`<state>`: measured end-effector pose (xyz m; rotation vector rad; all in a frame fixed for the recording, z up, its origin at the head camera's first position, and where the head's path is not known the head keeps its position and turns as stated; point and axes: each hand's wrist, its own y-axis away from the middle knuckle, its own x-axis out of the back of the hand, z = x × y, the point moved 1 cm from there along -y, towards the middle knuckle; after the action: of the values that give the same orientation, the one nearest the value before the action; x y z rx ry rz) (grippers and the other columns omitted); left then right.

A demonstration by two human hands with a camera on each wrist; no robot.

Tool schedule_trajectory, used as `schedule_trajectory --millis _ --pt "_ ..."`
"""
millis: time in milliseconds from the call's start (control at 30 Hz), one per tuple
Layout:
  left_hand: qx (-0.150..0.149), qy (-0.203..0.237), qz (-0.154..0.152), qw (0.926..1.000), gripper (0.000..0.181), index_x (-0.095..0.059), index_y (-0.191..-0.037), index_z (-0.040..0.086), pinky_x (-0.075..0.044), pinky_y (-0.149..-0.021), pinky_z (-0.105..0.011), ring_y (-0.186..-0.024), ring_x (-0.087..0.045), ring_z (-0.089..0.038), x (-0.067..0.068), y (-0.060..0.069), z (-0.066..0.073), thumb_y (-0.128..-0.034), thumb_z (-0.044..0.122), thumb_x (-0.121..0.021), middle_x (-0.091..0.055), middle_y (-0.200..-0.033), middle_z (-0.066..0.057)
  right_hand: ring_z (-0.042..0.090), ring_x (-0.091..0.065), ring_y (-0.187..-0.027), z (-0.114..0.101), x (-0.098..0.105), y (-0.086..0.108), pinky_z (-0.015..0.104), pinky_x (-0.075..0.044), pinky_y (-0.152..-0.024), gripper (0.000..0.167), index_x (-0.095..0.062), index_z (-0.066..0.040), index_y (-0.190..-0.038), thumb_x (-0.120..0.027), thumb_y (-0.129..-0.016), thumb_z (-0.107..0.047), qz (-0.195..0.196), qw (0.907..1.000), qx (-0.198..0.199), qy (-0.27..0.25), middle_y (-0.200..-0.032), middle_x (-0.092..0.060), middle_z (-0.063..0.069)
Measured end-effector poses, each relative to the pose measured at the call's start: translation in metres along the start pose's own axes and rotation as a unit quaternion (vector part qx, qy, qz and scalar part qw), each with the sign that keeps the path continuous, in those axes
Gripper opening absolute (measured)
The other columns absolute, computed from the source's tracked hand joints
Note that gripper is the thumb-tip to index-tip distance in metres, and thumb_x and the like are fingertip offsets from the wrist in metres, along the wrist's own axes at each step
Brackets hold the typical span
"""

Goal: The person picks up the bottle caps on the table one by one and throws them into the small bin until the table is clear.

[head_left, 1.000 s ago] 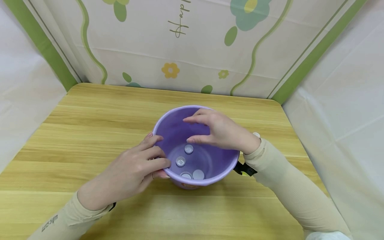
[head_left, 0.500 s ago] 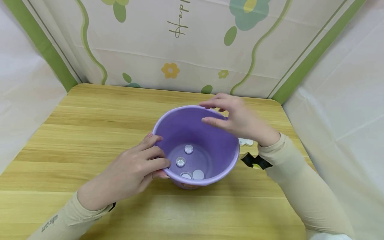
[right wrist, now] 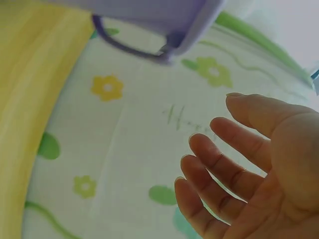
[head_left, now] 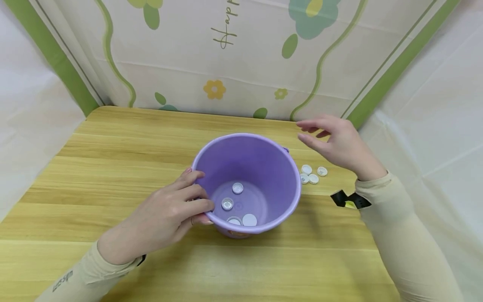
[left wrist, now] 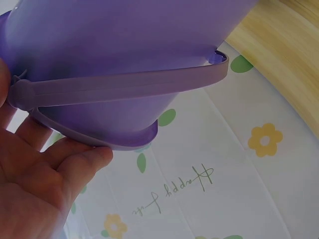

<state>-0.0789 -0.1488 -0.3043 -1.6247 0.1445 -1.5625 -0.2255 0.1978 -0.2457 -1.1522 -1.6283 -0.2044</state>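
A purple bucket (head_left: 247, 161) stands on the table, with several round white caps on its floor, one of them this cap (head_left: 237, 188). My left hand (head_left: 160, 214) grips the bucket's left rim, fingers curled over the edge and thumb outside. In the left wrist view the bucket's handle (left wrist: 124, 85) hangs along its outside. My right hand (head_left: 339, 144) is in the air to the right of the bucket, empty, with fingers loosely bent and apart. Below it, several white caps (head_left: 313, 179) lie on the table beside the bucket's right side.
The wooden table (head_left: 113, 167) ends at the back against a white curtain (head_left: 170, 50) printed with flowers, leaves and green lines. White cloth (head_left: 434, 126) hangs along the right side, and more hangs on the left.
My right hand has moved from over the bucket's inside to the right, beyond its rim, uncovering the caps on the table. The left hand and the bucket have stayed in place.
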Motion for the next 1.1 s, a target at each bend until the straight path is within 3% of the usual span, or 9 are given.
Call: schedule_trajectory --millis 233,400,533,733,1100 --pt "0.013 0.002 -0.014 0.9998 0.041 -0.070 -0.094 0.012 -0.036 -0.112 -0.057 -0.119 -0.055 -0.036 -0.001 0.002 -0.001 -0.1044 0.041 -0.043 -0.063 -0.092 0.001 0.017 -0.064 -0.090 0.054 -0.012 0.022 0.016 -0.054 -0.074 0.026 -0.072 -0.010 -0.118 -0.068 -0.096 -0.023 -0.041 0.9949 -0.092 0.003 -0.100 -0.072 0.003" --pt "0.011 0.002 -0.010 0.9999 0.041 -0.070 -0.094 0.012 -0.038 -0.110 -0.058 -0.117 -0.056 -0.036 -0.002 0.001 -0.001 -0.1043 0.041 -0.043 -0.063 -0.092 0.001 0.023 -0.066 -0.091 0.093 -0.030 0.039 0.032 -0.058 -0.075 0.029 -0.070 -0.007 -0.120 -0.068 -0.097 -0.024 -0.073 0.9876 -0.139 0.012 -0.101 -0.072 0.007" --pt "0.012 0.002 -0.011 0.9999 0.041 -0.070 -0.093 0.012 -0.037 -0.110 -0.058 -0.117 -0.056 -0.036 -0.001 0.001 0.000 -0.1043 0.041 -0.043 -0.063 -0.091 0.001 0.028 -0.065 -0.094 0.112 -0.044 0.048 0.039 -0.057 -0.073 0.034 -0.067 -0.004 -0.124 -0.066 -0.098 -0.027 -0.110 0.9805 -0.161 0.022 -0.104 -0.070 0.011" --pt "0.008 0.001 -0.008 0.9999 0.041 -0.069 -0.093 0.012 -0.037 -0.110 -0.058 -0.118 -0.056 -0.036 -0.001 0.000 -0.001 -0.1042 0.041 -0.044 -0.063 -0.091 0.001 0.030 -0.065 -0.094 0.125 -0.063 0.051 0.044 -0.057 -0.077 0.039 -0.065 0.002 -0.125 -0.067 -0.096 -0.023 -0.145 0.9731 -0.175 0.039 -0.103 -0.069 0.015" --pt "0.006 0.004 -0.006 1.0000 0.040 -0.069 -0.093 0.012 -0.037 -0.110 -0.058 -0.117 -0.056 -0.035 -0.001 0.000 0.000 -0.1041 0.040 -0.044 -0.063 -0.091 0.001 0.033 -0.064 -0.092 0.128 -0.082 0.049 0.051 -0.054 -0.083 0.048 -0.064 0.005 -0.125 -0.071 -0.093 -0.031 -0.162 0.9622 -0.205 0.078 -0.101 -0.069 0.019"
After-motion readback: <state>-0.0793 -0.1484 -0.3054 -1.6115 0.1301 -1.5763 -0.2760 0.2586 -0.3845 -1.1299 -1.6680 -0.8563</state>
